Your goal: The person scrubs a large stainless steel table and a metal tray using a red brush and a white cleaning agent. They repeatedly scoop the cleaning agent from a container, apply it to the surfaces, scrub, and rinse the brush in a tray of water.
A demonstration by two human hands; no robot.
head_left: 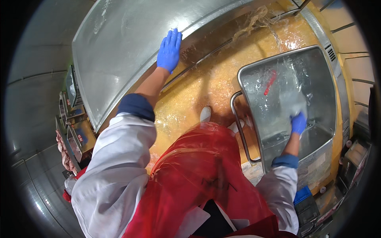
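The handling in the tub [319, 81] looks under way rather than finished: the steel around the right hand [298, 123] is wet, pale stuff [293, 97] shows as a smear, and a red strip [270, 83] lies loose, touched by neither hand. How much is left cannot be told from this, and nothing near either hand shows plainly as a finished result. The pale stuff lies just ahead of the right hand, seeming to reach back to its fingers — cloth, film or water, the blur hides which. That hand is down inside the tub with its fingers apparently curled, but whether they grasp the pale stuff I cannot tell. The red strip lies farther ahead of the right hand and to its left, well apart from it; the handle [238, 126] of the tub is also to its left, nearer the body. The left hand [169, 51] is empty, fingers straight and together, laid flat at the edge of the table [115, 51], which spreads away on its left. Between the two hands lies wet orange floor [186, 99] — with crumpled clear film [254, 20] beyond the left hand, ahead and to its right.
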